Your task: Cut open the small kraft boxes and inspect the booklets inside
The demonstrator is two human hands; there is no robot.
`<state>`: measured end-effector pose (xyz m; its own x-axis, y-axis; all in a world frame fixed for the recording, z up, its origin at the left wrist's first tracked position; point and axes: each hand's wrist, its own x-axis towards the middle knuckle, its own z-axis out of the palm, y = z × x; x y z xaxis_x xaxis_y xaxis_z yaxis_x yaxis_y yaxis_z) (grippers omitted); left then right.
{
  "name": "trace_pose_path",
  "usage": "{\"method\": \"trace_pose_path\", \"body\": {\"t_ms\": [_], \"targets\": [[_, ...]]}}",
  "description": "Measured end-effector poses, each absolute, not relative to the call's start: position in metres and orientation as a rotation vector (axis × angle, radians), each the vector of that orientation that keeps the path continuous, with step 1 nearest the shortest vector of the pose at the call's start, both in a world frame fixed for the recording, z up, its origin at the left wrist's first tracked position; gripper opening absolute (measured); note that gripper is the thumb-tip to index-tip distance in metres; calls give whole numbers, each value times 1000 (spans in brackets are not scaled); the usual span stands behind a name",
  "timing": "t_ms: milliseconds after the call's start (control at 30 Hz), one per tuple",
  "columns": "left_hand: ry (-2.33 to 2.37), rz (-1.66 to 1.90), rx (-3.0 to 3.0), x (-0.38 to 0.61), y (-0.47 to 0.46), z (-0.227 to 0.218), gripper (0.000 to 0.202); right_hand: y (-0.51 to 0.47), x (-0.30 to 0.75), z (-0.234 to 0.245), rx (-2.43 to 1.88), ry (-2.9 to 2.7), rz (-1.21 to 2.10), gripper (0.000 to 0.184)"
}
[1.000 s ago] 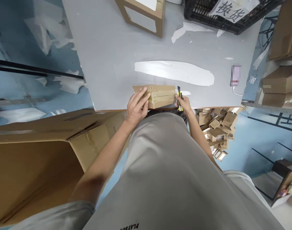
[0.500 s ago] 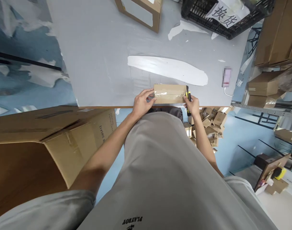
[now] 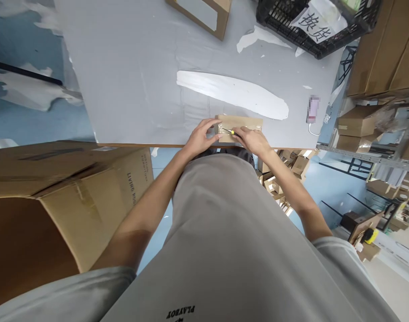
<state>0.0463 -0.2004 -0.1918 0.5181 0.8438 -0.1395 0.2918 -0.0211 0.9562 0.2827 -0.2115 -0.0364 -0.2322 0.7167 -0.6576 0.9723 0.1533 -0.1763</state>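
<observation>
Head view, looking down past a grey T-shirt onto a grey worktop (image 3: 140,67). A small brown cardboard box (image 3: 244,121), sealed with clear tape, lies flat at the near edge of the worktop, directly ahead of the person. Left hand (image 3: 200,136): fingers (image 3: 213,124) curled onto the left end of the box, gripping it and holding it against the surface. Right hand (image 3: 254,139): clenched around a yellow-and-black utility knife (image 3: 231,132), resting over the near right part of the box. The knife points left across the taped top. The tip appears to touch the tape near the left fingers, though the blade is too small to confirm contact. Just beyond the box lies a long white paper strip (image 3: 231,91), close to it but apart. To the right, near the worktop's edge, lies a blurred phone (image 3: 313,108) with a white cable. At the far edge are an open cardboard carton (image 3: 221,18) and a black plastic crate (image 3: 278,15) bearing a white paper sign (image 3: 313,22). Left of the person stands a large open brown carton (image 3: 90,188). Below the worktop's near right edge, a heap of small cardboard boxes (image 3: 291,165) sits on the blue floor.
</observation>
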Motion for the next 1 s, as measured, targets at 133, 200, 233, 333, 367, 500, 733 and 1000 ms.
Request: {"method": "trace_pose_path", "body": {"t_ms": [133, 200, 233, 333, 367, 500, 733, 1000], "targets": [[994, 585, 1555, 47, -202, -193, 70, -195, 276, -33, 1458, 2012, -760, 44], [1001, 577, 1544, 48, -203, -193, 68, -190, 275, -32, 1422, 2009, -748, 44], [1005, 576, 1537, 48, -203, -194, 67, -188, 275, -32, 1412, 2005, -745, 43], [1014, 590, 1516, 49, -205, -196, 66, -183, 275, -33, 1405, 1989, -753, 43], [1016, 596, 1508, 49, -206, -196, 66, -182, 275, -32, 1401, 1983, -749, 43], [1021, 598, 1492, 51, -207, -197, 66, -178, 273, -29, 1314, 1974, -684, 45], [1022, 610, 1451, 55, -209, -198, 68, -166, 265, -20, 1156, 1981, -581, 46], [1056, 616, 1479, 55, -207, -198, 66, -156, 263, -26, 1085, 2030, -506, 47]]}}
